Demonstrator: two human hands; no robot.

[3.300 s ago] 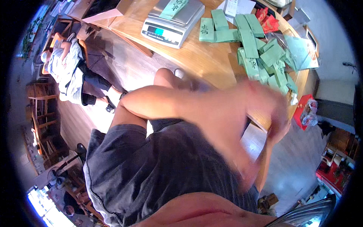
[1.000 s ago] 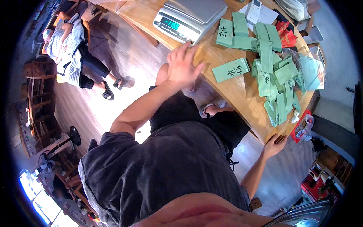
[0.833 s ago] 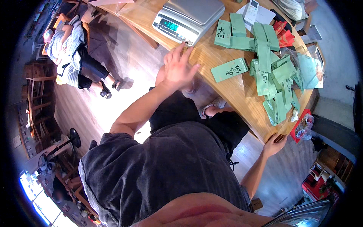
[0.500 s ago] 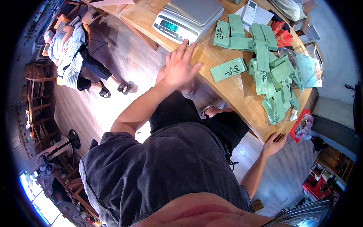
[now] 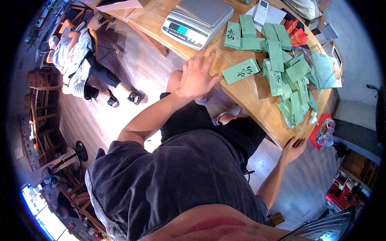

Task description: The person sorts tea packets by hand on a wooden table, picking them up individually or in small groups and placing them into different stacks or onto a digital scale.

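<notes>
My left hand (image 5: 198,77) has its fingers spread over the table's front edge, just below the electronic scale (image 5: 198,20). Nothing is in it, and the fingertips are apart from the scale's keys. The scale's steel pan is bare and its display is lit. At the table's near right corner, my right hand (image 5: 293,152) is closed around small dark brown pieces (image 5: 296,142) whose kind I cannot make out. Between the hands lies a single green packet (image 5: 241,71) with dark writing. Beyond it, more green packets (image 5: 275,56) lie in an overlapping heap.
The wooden table (image 5: 257,98) also bears a white remote control (image 5: 261,12), red packets (image 5: 296,34) and a clear plastic bag (image 5: 327,70). A red container (image 5: 321,130) stands beside the right corner. At left, another person (image 5: 76,60) reclines on a chair; a fan (image 5: 81,150) stands lower down.
My left hand has drawn slightly away from the scale's keys, toward the right and nearer me. The scale's display shows a different reading. My right hand stays at the corner.
</notes>
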